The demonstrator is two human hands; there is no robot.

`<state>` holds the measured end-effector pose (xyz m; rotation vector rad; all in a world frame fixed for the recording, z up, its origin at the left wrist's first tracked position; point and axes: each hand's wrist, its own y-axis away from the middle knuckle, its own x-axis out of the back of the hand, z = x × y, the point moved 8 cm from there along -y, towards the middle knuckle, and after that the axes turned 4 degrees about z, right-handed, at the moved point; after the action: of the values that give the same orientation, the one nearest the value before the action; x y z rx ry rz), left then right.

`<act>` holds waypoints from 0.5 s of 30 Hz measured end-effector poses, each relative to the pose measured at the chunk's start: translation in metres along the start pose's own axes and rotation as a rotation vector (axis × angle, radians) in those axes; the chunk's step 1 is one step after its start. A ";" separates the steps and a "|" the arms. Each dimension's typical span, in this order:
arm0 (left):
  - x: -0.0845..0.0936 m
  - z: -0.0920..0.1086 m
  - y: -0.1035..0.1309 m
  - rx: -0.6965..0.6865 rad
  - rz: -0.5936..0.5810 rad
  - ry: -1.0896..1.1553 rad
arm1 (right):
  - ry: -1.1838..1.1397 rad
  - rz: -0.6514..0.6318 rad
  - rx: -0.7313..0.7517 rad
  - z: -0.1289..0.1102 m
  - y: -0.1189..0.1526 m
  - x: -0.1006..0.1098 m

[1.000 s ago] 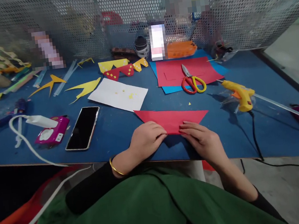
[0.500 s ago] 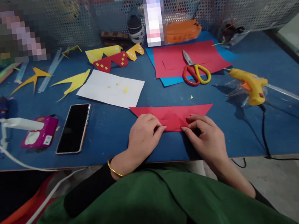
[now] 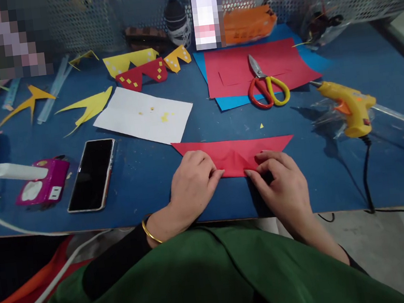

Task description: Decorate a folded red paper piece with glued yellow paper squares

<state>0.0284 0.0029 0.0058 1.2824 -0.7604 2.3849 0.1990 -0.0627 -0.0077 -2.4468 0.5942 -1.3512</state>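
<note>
A folded piece of red paper lies near the table's front edge, its two upper corners pointing outward. My left hand pinches its lower edge left of the middle, thumb toward the centre. On the other side, my right hand pinches the same lower edge between thumb and fingers. The paper bulges slightly between the two hands. Beyond it lies a tiny yellow paper scrap. Scissors with one red and one yellow handle rest partly on a red sheet.
A yellow glue gun with a glue stick and cable stands at the right. White paper, a phone and a purple socket block are at the left. Decorated paper masks and cut shapes sit farther back.
The camera view has tilted down and closer, so the background sits higher. Both hands keep their pinch on the red paper, which stays nearly in place.
</note>
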 end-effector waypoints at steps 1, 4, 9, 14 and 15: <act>0.000 0.000 0.000 0.001 0.001 -0.001 | 0.002 -0.001 -0.001 0.000 0.000 0.000; 0.000 0.000 0.000 -0.004 0.007 -0.013 | 0.008 -0.005 -0.013 0.001 0.000 0.000; -0.001 0.000 -0.001 -0.012 -0.002 -0.036 | 0.009 -0.010 -0.030 0.001 -0.001 0.001; -0.001 0.002 -0.001 -0.032 0.003 -0.052 | 0.014 -0.026 -0.031 0.000 -0.001 0.000; -0.001 0.002 -0.001 -0.036 0.002 -0.057 | 0.017 -0.027 -0.029 -0.001 -0.001 0.000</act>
<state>0.0307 0.0027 0.0065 1.3404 -0.8181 2.3346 0.1988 -0.0614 -0.0068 -2.4775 0.5906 -1.3846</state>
